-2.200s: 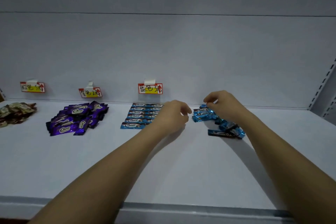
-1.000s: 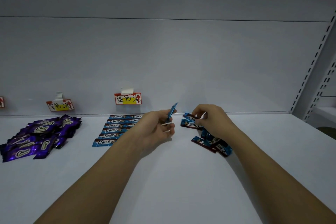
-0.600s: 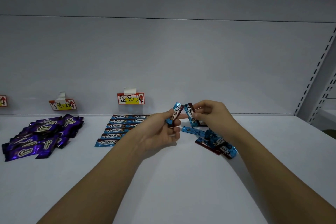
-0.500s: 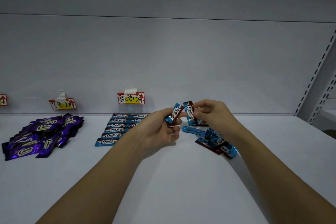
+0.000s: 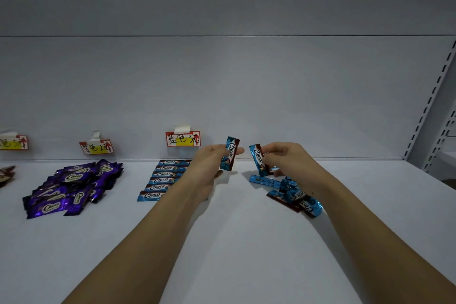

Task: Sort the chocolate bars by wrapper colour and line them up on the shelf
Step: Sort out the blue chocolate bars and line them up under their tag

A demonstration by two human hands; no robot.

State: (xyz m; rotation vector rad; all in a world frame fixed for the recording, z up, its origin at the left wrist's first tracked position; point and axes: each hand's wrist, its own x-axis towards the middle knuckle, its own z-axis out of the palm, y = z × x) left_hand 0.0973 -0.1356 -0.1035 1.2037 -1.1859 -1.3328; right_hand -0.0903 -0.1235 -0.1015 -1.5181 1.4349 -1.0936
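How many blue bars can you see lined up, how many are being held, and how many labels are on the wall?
Lined-up blue bars: 6 showing (an arm hides the row's right end)
Held blue bars: 2, one each in left hand and right hand
Wall labels: 3
Total: 11

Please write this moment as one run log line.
left hand: holds blue bar | right hand: holds blue bar | neat blue row: on shelf

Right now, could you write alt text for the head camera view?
Each hand, left and right, holds one blue bar above a white shelf; a neat blue row and purple pile lie left.
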